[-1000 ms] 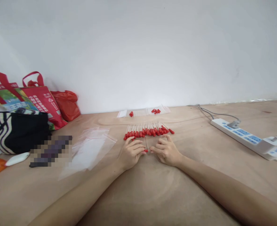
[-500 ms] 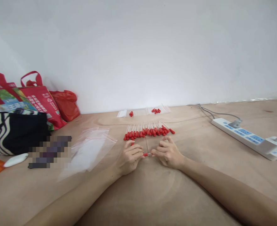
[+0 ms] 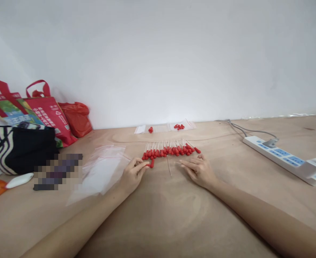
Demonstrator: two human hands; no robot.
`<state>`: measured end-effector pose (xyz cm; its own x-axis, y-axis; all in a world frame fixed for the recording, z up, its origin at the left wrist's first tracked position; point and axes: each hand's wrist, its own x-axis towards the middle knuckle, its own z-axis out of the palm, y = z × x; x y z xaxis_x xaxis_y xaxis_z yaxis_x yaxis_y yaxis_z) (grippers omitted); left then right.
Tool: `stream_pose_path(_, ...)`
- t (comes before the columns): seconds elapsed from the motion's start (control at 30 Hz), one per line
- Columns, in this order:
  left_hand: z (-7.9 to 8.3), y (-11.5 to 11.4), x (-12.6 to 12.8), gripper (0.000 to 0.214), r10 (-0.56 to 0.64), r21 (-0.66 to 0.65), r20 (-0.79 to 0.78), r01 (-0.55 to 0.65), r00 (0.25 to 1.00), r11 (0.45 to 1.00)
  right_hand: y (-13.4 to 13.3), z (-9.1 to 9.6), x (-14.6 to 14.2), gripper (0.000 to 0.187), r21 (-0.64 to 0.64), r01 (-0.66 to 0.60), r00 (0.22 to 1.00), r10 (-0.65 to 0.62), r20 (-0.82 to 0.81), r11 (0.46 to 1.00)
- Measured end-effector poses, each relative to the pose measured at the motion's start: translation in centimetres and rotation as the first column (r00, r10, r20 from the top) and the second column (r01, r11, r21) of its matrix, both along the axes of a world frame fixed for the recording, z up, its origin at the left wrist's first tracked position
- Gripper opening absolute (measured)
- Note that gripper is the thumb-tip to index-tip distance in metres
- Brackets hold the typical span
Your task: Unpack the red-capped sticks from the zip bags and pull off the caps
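We are watching the left hand [image 3: 132, 174] reaching its fingers [image 3: 143, 165], held close together, out to a loose red cap [image 3: 152, 163] lying just below the row of capped tubes [image 3: 170, 149]; we cannot tell whether the cap is actually pinched or only touched. The right hand [image 3: 200, 170] is lying with its fingers spread flat and holding nothing, tips pointing left toward a single thin clear tube [image 3: 169, 166]. That tube is resting on the surface [image 3: 174, 215] between the two hands, apart from both. Its long axis is running away from us toward the row, leaning slightly left at the far end, and the near end is looking bare. We are judging this as a cap-and-tube handling step; lifting so slim a tube would be calling for a fine fingertip pinch. Clear plastic bags [image 3: 104, 168] are lying to the left.
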<state>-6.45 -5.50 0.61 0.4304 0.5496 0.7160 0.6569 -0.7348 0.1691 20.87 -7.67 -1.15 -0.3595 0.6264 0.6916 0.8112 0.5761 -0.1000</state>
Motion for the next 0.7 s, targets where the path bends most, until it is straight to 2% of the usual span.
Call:
stream_pose_path(0.13, -0.4, 0.6, 0.2, 0.024, 0.125, -0.132, 0.044, -0.118, 0.991, 0.984, 0.4, -0.3, -2.2, 0.033, -0.099, 0.036, 0.999, -0.033, 0.034, 0.994)
stream_pose_path(0.3, -0.6, 1.1, 1.0, 0.020, 0.213, -0.326, 0.069, -0.180, 0.975, 0.928, 0.7, -0.2, -3.2, 0.024, -0.187, 0.108, 0.994, -0.109, 0.007, 0.976)
stream_pose_path(0.43, -0.6, 1.6, 1.3, 0.015, 0.208, -0.407, 0.079, -0.158, 0.975, 0.899, 1.1, -0.1, -3.3, 0.023, -0.188, 0.122, 0.993, -0.121, 0.017, 0.975)
stream_pose_path(0.57, -0.5, 1.6, 1.4, 0.019, 0.200, -0.463, 0.115, -0.125, 0.973, 0.878, 1.3, 0.2, -3.9, 0.024, -0.201, 0.139, 0.990, -0.132, 0.045, 0.970)
stream_pose_path(0.7, -0.4, 1.5, 1.3, 0.024, 0.220, -0.518, 0.185, -0.095, 0.958, 0.850, 1.0, 0.7, -4.2, 0.025, -0.216, 0.101, 0.994, -0.088, 0.071, 0.971)
